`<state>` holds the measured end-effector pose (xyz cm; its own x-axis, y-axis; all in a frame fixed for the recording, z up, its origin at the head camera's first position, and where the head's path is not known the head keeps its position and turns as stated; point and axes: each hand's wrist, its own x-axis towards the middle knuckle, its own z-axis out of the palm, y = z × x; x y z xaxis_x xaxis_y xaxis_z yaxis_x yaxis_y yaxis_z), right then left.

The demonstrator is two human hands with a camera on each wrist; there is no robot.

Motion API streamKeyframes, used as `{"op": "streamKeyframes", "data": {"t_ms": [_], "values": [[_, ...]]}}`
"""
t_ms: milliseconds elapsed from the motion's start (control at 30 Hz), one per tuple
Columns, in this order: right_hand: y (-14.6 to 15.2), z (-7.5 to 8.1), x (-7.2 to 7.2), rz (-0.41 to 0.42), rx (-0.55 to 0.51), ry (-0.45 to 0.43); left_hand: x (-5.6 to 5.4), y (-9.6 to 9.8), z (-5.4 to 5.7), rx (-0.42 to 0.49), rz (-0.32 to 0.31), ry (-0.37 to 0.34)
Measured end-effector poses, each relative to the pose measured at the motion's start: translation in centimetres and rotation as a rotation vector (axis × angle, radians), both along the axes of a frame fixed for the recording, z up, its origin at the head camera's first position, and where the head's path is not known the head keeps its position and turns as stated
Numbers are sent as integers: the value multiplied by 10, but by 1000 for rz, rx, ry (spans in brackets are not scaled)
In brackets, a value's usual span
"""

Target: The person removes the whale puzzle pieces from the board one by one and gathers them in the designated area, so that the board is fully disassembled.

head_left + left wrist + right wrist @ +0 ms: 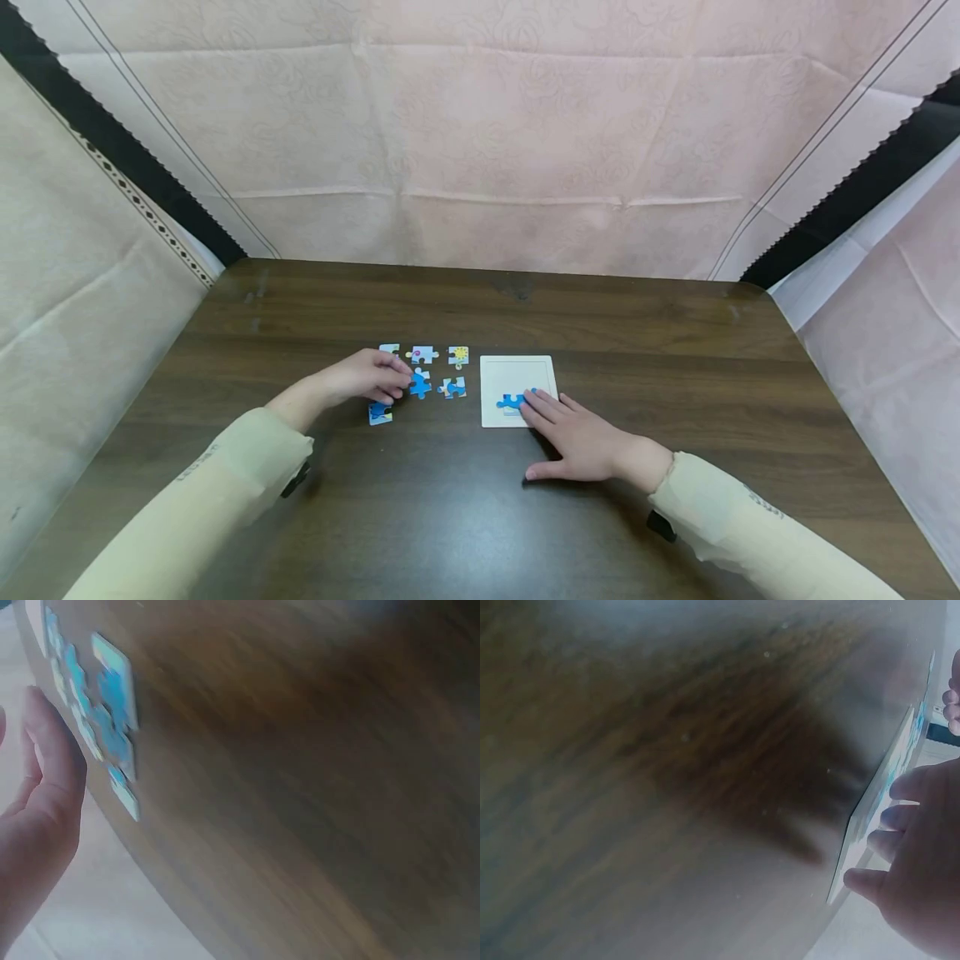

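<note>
In the head view my left hand point(369, 375) is over the left side of a group of jigsaw puzzle pieces, its fingers loosely bent, with no piece visible in them. Close to its fingertips lies a blue puzzle piece point(420, 383). Another piece point(380, 413), blue with a pale edge, sits just below the hand. My right hand point(577, 437) has its fingers extended over the lower right of a white square puzzle tray point(517, 367). Its fingertips rest at a blue piece point(510, 402) lying in the tray and partly cover it.
Several more pieces lie left of the tray, among them one with a yellow sun point(458, 356), one with a pink spot point(422, 354) and a blue-and-white one point(453, 387). All lie on a brown wooden table point(420, 517). A pale cloth point(480, 150) hangs behind the far edge.
</note>
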<state>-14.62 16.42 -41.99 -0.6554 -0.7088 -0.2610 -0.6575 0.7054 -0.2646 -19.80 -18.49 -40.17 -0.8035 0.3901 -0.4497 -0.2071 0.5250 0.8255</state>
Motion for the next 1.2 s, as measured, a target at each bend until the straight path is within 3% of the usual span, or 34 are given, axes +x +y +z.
{"op": "streamKeyframes", "data": {"t_ms": [467,733,1200], "values": [[12,0,2,-31,3,21,-6,65,-1,56,-59,-49],[16,0,3,-34,11,27,-4,100,-1,60,-38,-99],[16,1,5,-39,27,6,1,117,3,26,-101,-118]]}}
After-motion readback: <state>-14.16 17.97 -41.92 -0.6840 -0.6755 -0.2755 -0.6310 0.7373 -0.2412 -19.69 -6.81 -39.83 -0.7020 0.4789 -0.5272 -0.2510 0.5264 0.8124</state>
